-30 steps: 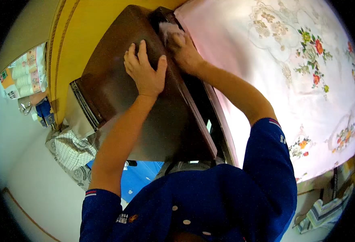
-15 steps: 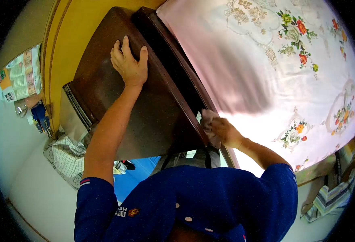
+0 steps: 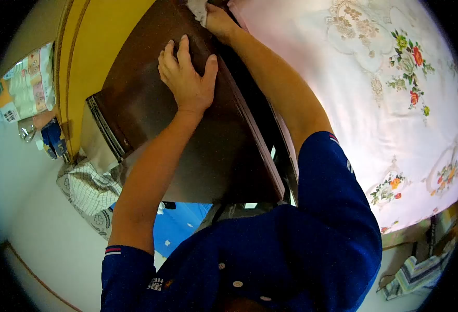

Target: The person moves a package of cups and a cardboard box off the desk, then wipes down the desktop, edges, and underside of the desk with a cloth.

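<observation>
My left hand (image 3: pixel 187 78) lies with its fingers spread on the dark brown wooden panel (image 3: pixel 198 151). At the top of the view, my right hand (image 3: pixel 219 22) grips a pale crumpled cloth (image 3: pixel 198 9) at the panel's far edge. Part of the cloth is cut off by the frame's top edge. A dark gap runs along the panel's right side, below my right forearm.
A floral pink-white tablecloth (image 3: pixel 343 104) spreads over the right side. Behind the panel stands a yellow surface (image 3: pixel 99 41). Packaged cups (image 3: pixel 34 83) and a checkered cloth (image 3: pixel 91 187) are at the left, a striped cloth (image 3: pixel 414 273) at the lower right.
My right hand has moved with the cloth from the panel's near right corner up to its far edge. My left hand is still spread on the panel, slightly further right in view.
</observation>
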The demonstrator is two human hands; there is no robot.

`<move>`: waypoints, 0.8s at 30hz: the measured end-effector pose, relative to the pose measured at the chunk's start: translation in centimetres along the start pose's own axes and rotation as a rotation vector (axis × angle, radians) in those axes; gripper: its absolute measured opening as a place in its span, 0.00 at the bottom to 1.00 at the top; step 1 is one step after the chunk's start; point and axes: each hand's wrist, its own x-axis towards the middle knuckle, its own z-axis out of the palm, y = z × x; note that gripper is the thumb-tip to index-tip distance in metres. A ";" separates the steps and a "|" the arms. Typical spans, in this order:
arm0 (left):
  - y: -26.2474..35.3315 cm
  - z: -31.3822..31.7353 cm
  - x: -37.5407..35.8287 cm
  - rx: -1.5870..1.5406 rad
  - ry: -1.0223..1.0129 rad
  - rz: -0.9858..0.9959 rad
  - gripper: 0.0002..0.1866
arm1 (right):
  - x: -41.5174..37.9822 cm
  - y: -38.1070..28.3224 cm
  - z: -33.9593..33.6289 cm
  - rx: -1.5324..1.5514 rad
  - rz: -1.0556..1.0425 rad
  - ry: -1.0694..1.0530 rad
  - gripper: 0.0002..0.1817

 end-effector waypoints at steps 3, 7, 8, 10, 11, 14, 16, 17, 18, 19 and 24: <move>0.2 0.1 -0.1 -0.029 0.041 0.015 0.36 | -3.3 -0.7 -0.5 -0.085 0.187 0.076 0.15; 0.1 0.2 -0.1 0.007 0.030 0.019 0.35 | -9.4 -1.2 -2.1 -0.344 0.161 -0.249 0.16; 0.0 0.4 -0.1 0.018 0.037 0.025 0.35 | -12.2 -1.9 -2.4 -0.250 0.184 -0.233 0.16; 0.0 0.5 -0.3 0.019 0.036 0.032 0.35 | -19.8 -4.5 -2.4 0.019 0.375 -0.162 0.22; -0.1 0.5 -0.3 0.031 0.042 0.034 0.35 | -22.8 -5.1 -2.7 0.197 0.537 -0.105 0.27; -0.4 0.6 -0.3 -0.086 -0.027 -0.022 0.37 | -34.7 -4.2 -3.3 0.072 0.368 -0.097 0.34; -0.1 0.6 -0.4 -0.054 -0.022 -0.040 0.37 | -40.5 -5.3 -4.9 -0.024 0.475 -0.168 0.18; 0.0 0.6 -0.4 -0.057 -0.018 -0.035 0.37 | -42.1 -7.1 -5.5 -0.059 0.503 -0.171 0.13; -0.2 0.6 -0.4 -0.071 -0.022 -0.035 0.37 | -43.2 -8.6 -6.0 -0.091 0.533 -0.173 0.09; -0.2 0.6 -0.2 -0.087 -0.025 -0.032 0.37 | -43.5 -10.1 -6.8 -0.092 0.529 -0.165 0.09; -0.1 0.2 -0.2 -0.067 -0.043 -0.027 0.37 | -43.8 -11.2 -11.4 -0.337 0.888 -0.670 0.16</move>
